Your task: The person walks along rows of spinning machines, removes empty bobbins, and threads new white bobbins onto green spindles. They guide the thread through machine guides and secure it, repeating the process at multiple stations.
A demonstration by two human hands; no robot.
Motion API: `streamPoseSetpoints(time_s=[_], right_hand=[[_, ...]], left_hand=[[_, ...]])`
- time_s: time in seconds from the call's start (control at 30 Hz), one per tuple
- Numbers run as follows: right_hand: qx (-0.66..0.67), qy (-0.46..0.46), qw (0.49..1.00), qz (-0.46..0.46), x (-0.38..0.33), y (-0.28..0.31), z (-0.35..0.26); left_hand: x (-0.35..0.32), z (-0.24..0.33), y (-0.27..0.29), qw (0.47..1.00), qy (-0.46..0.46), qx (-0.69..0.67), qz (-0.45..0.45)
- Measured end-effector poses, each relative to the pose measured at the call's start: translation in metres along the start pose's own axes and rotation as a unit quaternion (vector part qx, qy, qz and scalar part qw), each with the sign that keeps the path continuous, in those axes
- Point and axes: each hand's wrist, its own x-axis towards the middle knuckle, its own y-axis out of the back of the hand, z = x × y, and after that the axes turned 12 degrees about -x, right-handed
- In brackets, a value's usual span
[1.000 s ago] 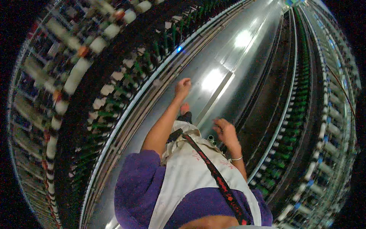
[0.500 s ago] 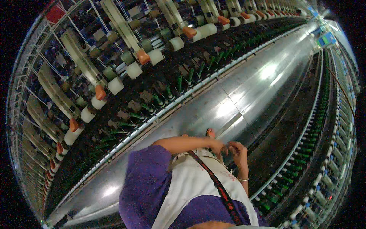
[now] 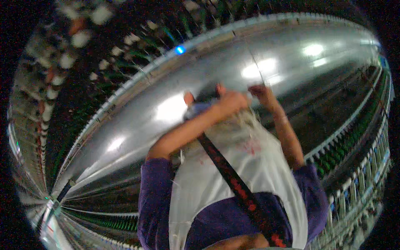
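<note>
Both my hands are raised in front of the white apron (image 3: 233, 166), close together over the metal floor. My left hand (image 3: 234, 101) is closed, its back turned up and its fingers pointing toward the right hand. A small pale smear shows at its fingertips, too blurred to name. Just to the right, my right hand (image 3: 264, 96) has its fingers bent and pressed together, a short gap from the left. Whatever the fingers hold is too small and blurred to make out. A black strap with red marks (image 3: 229, 177) runs down across the apron.
A spinning machine with green spindles (image 3: 141, 54) and a pale rail (image 3: 125, 85) runs along the far left side. Another row of green bobbins (image 3: 333, 160) lines the right. The shiny metal floor (image 3: 208, 87) stretches between them. My feet show beyond the hands.
The view has turned and tilted, so the left machine sits farther up and the floor fills more of the picture. Both forearms now reach farther forward, the hands still close together.
</note>
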Motion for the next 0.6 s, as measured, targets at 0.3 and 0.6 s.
streamPoseSetpoints(time_s=[0.3, 0.6], right_hand=[[-0.058, -0.031, 0.993, -0.102, 0.014, -0.024, 0.006], [-0.111, 0.079, 0.966, -0.22, 0.032, -0.098, -0.152]], left_hand=[[-0.023, 0.026, 0.035, 0.967, -0.026, 0.164, 0.194], [-0.098, 0.061, 0.149, 0.699, 0.078, -0.504, 0.5]])
